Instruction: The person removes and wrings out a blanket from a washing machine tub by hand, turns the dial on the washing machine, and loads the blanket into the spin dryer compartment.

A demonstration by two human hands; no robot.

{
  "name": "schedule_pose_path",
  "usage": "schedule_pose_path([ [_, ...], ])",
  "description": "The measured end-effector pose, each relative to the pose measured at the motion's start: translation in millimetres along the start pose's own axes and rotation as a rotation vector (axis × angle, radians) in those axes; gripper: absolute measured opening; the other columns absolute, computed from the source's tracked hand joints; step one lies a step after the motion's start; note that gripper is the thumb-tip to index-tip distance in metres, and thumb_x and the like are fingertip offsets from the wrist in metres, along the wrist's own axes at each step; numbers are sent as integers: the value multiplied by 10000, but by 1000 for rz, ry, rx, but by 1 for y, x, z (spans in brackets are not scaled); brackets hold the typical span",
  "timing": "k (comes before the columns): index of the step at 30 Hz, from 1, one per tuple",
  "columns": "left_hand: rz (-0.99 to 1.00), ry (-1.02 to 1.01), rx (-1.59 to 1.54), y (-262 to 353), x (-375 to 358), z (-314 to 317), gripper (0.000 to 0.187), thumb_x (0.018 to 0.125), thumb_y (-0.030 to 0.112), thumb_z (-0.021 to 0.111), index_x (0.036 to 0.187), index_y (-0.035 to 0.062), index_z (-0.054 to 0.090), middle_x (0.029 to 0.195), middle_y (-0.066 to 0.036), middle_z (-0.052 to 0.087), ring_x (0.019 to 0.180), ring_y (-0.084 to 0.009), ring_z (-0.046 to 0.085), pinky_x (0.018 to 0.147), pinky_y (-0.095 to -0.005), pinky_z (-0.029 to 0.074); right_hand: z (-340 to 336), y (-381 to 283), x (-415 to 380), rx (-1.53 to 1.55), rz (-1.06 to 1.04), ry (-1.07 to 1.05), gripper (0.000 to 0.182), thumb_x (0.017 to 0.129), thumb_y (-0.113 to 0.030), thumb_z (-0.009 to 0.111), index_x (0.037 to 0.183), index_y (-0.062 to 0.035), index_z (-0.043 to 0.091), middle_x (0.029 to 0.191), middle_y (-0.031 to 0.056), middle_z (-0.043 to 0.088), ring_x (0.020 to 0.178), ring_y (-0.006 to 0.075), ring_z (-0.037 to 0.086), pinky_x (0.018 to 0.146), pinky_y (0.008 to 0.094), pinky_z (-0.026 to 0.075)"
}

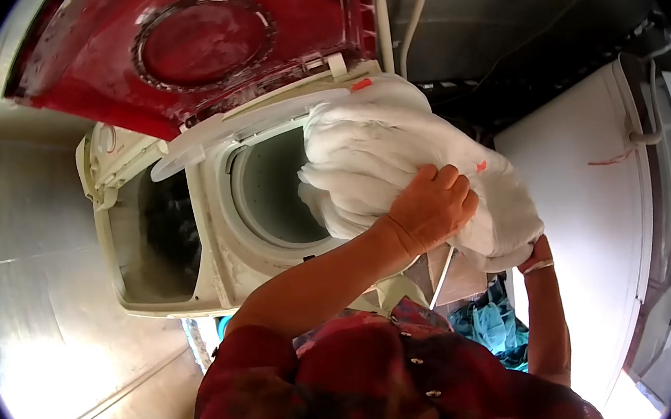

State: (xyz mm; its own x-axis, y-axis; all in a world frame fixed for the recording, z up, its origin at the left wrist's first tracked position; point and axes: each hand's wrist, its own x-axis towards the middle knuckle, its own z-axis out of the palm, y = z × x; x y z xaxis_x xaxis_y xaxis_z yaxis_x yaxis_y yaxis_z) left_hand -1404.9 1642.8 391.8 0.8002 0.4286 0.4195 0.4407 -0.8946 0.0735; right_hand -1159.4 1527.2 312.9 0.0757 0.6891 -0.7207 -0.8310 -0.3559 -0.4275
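Observation:
A thick bundle of white cloth (377, 135) with small red marks hangs from the spin tub opening over the right end of the washing machine (213, 255). My left hand (435, 205) is closed on the middle of the bundle, knuckles up. Lower right, my right hand (538, 254) grips the bundle's bottom end, its fingers partly hidden behind the cloth. The round tub (276, 187) shows beside the bundle, its inside pale. Part of the cloth still lies over the tub's rim.
A red lid (204, 43) stands raised at the back, with a translucent inner lid (245, 129) below it. The dark wash compartment (154, 237) is at the left. A white appliance (581, 208) stands at the right, and teal cloth (491, 324) lies low near my right arm.

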Motion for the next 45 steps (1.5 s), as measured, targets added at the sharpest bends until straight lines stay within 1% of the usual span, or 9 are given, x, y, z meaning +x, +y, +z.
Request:
schedule_pose_path([
  [12,-175,607,-468,-50,-54,-141,276,467,45,600,730,65,520,665,-54,490,642,-227,494,540,-324,399,108,-25,-109,-816,-419,-129,353,863,-127,359,1198,-18,339,1207,135,405,1084,223,426,886,336,392],
  [14,-149,713,-334,-67,-95,-145,278,481,44,587,752,65,529,653,-56,487,561,-220,477,518,-312,395,159,-19,-121,-319,-263,74,319,843,-166,404,1116,-3,438,1064,128,528,963,233,523,808,346,448],
  [19,-332,69,2,-103,-211,-89,325,592,85,592,906,65,512,789,-82,528,739,-261,513,633,-344,418,232,61,-77,-636,-278,-277,281,793,-217,508,1015,-46,505,830,56,544,727,154,518,646,274,449],
  [22,-438,-227,-244,-106,-205,-108,418,668,64,594,1059,62,443,923,-96,547,817,-291,525,681,-386,428,229,149,-43,-1416,-1068,-158,245,777,-110,523,1006,-24,513,908,37,487,790,120,475,673,227,412],
  [28,-40,338,-582,-51,-105,-96,384,672,158,592,1031,86,477,1068,-100,475,986,-278,452,799,-367,390,213,142,-35,-350,-525,-338,161,769,-86,512,903,-7,555,964,70,501,850,182,484,752,256,399],
  [30,-204,331,-347,-48,-90,-51,492,643,348,590,1050,97,473,1145,-100,410,1080,-314,356,837,-409,331,206,124,-49,-1323,-1066,-267,200,803,-133,435,890,0,557,975,98,521,863,212,499,773,271,405],
  [31,-189,329,-344,-47,-88,-46,492,643,348,590,1050,97,473,1145,-100,410,1080,-314,356,837,-409,331,216,114,-56,-819,-550,-175,241,807,-151,397,897,14,548,952,117,543,832,236,521,729,308,438],
  [42,-35,306,-133,-57,-77,-10,533,742,507,439,969,31,515,1118,-180,425,996,-386,391,819,-466,336,-75,49,47,-17,73,-263,304,834,-320,437,942,-58,547,841,96,604,808,241,585,646,374,492],
  [45,-23,351,-145,-58,-79,0,536,771,541,399,939,49,531,1084,-188,454,994,-382,393,802,-462,342,-92,129,91,30,178,432,725,728,-565,474,1216,-54,308,1121,226,442,978,335,490,752,516,419],
])
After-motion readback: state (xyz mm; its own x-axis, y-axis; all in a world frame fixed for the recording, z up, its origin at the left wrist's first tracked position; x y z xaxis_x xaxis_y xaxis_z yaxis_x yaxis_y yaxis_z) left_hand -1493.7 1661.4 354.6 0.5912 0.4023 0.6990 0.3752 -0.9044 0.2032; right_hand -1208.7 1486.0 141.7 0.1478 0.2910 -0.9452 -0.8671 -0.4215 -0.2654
